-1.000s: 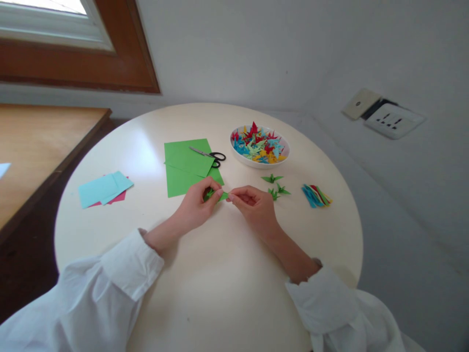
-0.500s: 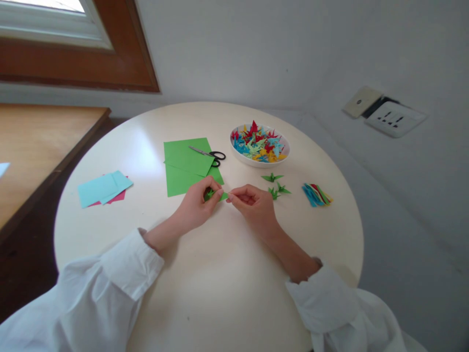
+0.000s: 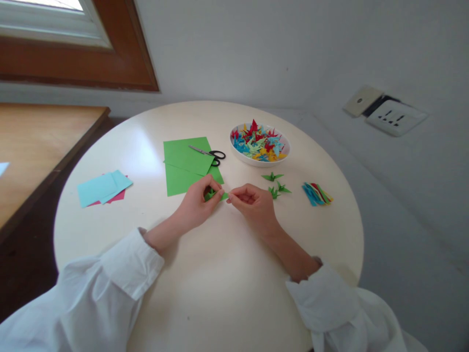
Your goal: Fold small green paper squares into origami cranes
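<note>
While left hand [image 3: 198, 202] and right hand [image 3: 255, 205], fingertips together, pinch folded green paper [image 3: 224, 196], a white bowl [image 3: 258, 163] holds multicoloured origami cranes [image 3: 256, 144].

Matt folded paper [image 3: 210, 194], smooth glossy tabletop [image 3: 220, 283], metal scissor blades [image 3: 200, 150], matt cloth sleeves [image 3: 130, 264]

Perhaps a room in a home, with a wood-framed window [image 3: 73, 36], wall socket [image 3: 396, 118], round table [image 3: 216, 283]
</note>
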A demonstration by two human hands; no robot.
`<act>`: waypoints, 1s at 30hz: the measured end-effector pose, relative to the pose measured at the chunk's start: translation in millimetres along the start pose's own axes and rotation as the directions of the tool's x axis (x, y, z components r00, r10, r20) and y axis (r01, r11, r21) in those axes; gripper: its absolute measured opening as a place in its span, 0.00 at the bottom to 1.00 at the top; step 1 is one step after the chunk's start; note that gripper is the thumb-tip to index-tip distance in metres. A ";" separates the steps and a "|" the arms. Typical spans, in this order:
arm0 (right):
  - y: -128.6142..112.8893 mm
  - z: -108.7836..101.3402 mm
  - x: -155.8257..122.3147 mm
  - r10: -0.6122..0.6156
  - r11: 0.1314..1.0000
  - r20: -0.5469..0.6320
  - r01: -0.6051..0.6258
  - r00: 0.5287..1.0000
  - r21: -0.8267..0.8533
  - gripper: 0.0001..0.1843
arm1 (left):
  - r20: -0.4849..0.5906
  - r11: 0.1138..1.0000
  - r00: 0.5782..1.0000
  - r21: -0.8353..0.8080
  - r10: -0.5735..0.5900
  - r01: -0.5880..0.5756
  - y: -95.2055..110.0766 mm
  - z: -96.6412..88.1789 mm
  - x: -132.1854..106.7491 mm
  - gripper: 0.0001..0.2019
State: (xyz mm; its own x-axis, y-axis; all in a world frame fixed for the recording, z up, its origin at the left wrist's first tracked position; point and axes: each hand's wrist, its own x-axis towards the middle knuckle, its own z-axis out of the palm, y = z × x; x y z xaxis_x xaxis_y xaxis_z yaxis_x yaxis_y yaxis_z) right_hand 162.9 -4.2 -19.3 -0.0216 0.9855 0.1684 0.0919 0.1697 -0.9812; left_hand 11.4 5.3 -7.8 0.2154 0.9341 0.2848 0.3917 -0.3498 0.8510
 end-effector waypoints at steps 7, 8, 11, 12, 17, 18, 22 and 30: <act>0.0 -0.2 0.1 0.019 1.000 0.002 -0.019 1.000 0.015 0.07 | -0.001 1.000 1.000 0.000 -0.001 0.001 -1.9 1.2 -0.3 0.06; -0.2 -0.2 0.1 0.020 1.000 -0.001 -0.020 1.000 0.015 0.07 | 0.000 1.000 1.000 -0.001 -0.001 0.001 -1.9 1.3 -0.4 0.06; -1.1 -0.3 -0.1 0.023 1.000 -0.002 -0.023 1.000 0.011 0.07 | 0.000 1.000 1.000 0.000 -0.002 0.002 -1.9 1.5 -0.5 0.06; -1.4 -0.3 -0.1 0.024 1.000 0.001 -0.024 1.000 0.011 0.07 | -0.001 1.000 1.000 0.003 -0.002 0.002 -1.9 1.4 -0.5 0.06; -2.4 -0.4 0.2 0.035 0.999 0.001 -0.035 0.999 -0.002 0.08 | 0.001 1.000 1.000 0.030 -0.002 0.002 -1.8 1.3 -0.8 0.06; -2.4 -0.5 0.3 0.036 0.999 0.002 -0.036 0.999 -0.007 0.08 | 0.001 0.999 1.000 0.032 -0.001 0.001 -1.8 1.4 -1.0 0.06; -2.5 -0.8 0.0 0.033 0.999 0.006 -0.032 0.999 -0.019 0.07 | -0.003 0.999 1.000 0.032 0.000 0.000 -2.0 1.8 -1.4 0.06; -1.4 3.2 0.1 0.038 0.998 0.049 -0.040 0.998 0.042 0.07 | 0.004 1.000 1.000 0.014 -0.002 0.002 -1.2 1.7 -0.9 0.06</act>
State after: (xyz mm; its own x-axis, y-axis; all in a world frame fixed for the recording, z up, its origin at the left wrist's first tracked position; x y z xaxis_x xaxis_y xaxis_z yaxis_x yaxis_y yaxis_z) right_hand 159.5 -4.4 -18.2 -0.0669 0.9898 0.1261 0.0511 0.1296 -0.9902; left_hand 12.3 4.7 -9.8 0.2186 0.9344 0.2813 0.4045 -0.3491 0.8453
